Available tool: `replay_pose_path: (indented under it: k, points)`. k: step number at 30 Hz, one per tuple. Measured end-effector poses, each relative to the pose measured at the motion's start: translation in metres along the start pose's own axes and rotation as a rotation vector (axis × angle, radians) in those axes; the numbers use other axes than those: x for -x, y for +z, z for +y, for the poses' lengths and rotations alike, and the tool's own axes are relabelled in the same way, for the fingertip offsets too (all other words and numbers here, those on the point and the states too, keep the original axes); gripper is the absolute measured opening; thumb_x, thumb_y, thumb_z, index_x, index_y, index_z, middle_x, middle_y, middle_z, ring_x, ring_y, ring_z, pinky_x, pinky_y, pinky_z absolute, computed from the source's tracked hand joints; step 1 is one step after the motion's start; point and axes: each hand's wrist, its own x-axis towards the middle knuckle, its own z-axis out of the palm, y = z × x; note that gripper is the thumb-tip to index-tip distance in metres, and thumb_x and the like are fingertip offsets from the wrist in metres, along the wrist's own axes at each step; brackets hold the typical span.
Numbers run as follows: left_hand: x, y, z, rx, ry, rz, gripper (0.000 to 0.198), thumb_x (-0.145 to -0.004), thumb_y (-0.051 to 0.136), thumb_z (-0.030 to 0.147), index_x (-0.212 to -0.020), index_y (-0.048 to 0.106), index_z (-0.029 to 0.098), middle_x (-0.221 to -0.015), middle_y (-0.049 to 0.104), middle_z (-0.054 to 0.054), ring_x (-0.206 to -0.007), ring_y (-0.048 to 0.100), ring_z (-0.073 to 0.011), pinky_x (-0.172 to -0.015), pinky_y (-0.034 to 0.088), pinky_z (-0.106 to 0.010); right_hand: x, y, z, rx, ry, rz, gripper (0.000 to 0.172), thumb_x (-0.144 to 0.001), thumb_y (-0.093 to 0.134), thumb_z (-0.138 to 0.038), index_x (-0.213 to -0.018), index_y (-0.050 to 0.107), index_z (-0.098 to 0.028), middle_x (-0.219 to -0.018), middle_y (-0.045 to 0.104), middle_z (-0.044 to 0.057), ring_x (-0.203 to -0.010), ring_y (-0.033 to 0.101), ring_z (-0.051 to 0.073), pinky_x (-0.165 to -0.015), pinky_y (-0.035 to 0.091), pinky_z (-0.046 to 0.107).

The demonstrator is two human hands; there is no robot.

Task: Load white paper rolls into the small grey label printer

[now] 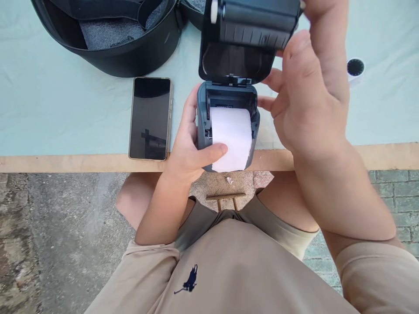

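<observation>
A dark grey portable receipt printer (229,92) is tilted up over the table's front edge, its lid (238,63) swung open away from me. Inside the compartment lies a white paper roll (233,131), with its loose end hanging toward me. My left hand (188,150) is closed around the printer's left side, thumb resting on the paper. At the lid's right edge, my right hand (307,100) pinches the lid, thumb in front and some fingers behind it. Those fingers are partly hidden by the lid.
Left of the printer a smartphone (150,117) lies near the table's wooden edge (65,163). Behind it stands an open black zip case (131,61) with grey foam. A small white object with a dark round face (355,67) sits at the right.
</observation>
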Motion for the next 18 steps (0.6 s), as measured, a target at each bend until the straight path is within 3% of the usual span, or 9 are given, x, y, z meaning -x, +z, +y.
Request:
replay_pose_path:
  k: [2, 4, 7, 12, 15, 18]
  points:
    - [0.001, 0.001, 0.001, -0.018, -0.024, 0.016, 0.091, -0.067, 0.077, 0.028, -0.145, 0.030, 0.028, -0.137, 0.055, -0.010, -0.121, 0.060, -0.0317, -0.089, 0.057, -0.038, 0.001, 0.001, -0.002, -0.129, 0.016, -0.030, 0.031, -0.097, 0.039, -0.038, -0.126, 0.046, -0.030, -0.135, 0.053, 0.001, -0.109, 0.061, 0.017, -0.079, 0.060, 0.030]
    - [0.002, 0.001, 0.001, -0.011, -0.030, 0.017, 0.094, -0.067, 0.077, 0.029, -0.146, 0.028, 0.027, -0.137, 0.055, -0.012, -0.124, 0.058, -0.0338, -0.089, 0.057, -0.039, 0.003, 0.000, 0.001, -0.144, -0.073, -0.080, 0.025, -0.094, 0.046, -0.032, -0.118, 0.052, -0.025, -0.128, 0.056, 0.004, -0.115, 0.058, 0.018, -0.086, 0.059, 0.031]
    - [0.002, -0.001, -0.003, 0.015, 0.000, 0.013, 0.097, -0.067, 0.076, 0.031, -0.148, 0.024, 0.024, -0.136, 0.056, -0.013, -0.131, 0.053, -0.0362, -0.093, 0.056, -0.042, 0.007, -0.006, 0.008, -0.072, -0.200, -0.198, 0.026, -0.085, 0.054, -0.018, -0.111, 0.054, -0.022, -0.122, 0.053, 0.005, -0.123, 0.051, 0.017, -0.097, 0.055, 0.032]
    - [-0.001, -0.005, -0.009, -0.034, 0.013, 0.007, 0.103, -0.061, 0.079, 0.039, -0.146, 0.022, 0.027, -0.139, 0.054, -0.011, -0.138, 0.045, -0.0398, -0.102, 0.051, -0.051, 0.010, -0.010, 0.013, -0.037, -0.096, -0.380, 0.029, -0.077, 0.057, -0.015, -0.106, 0.057, -0.021, -0.135, 0.041, 0.010, -0.143, 0.029, 0.021, -0.096, 0.055, 0.031]
    - [-0.002, -0.005, -0.008, -0.043, 0.000, -0.009, 0.102, -0.059, 0.080, 0.037, -0.144, 0.024, 0.027, -0.142, 0.051, -0.011, -0.139, 0.044, -0.0405, -0.102, 0.051, -0.051, 0.012, -0.008, 0.014, -0.135, -0.037, -0.341, 0.035, -0.083, 0.057, -0.023, -0.117, 0.051, -0.025, -0.140, 0.039, 0.004, -0.136, 0.038, 0.020, -0.094, 0.056, 0.030]
    - [-0.001, -0.005, -0.007, -0.031, 0.012, -0.034, 0.097, -0.058, 0.079, 0.031, -0.140, 0.028, 0.028, -0.142, 0.050, -0.010, -0.140, 0.043, -0.0394, -0.103, 0.050, -0.050, 0.013, -0.005, 0.016, -0.257, 0.108, -0.358, 0.053, -0.089, 0.058, -0.032, -0.136, 0.033, -0.029, -0.136, 0.044, 0.003, -0.120, 0.052, 0.015, -0.092, 0.056, 0.027]
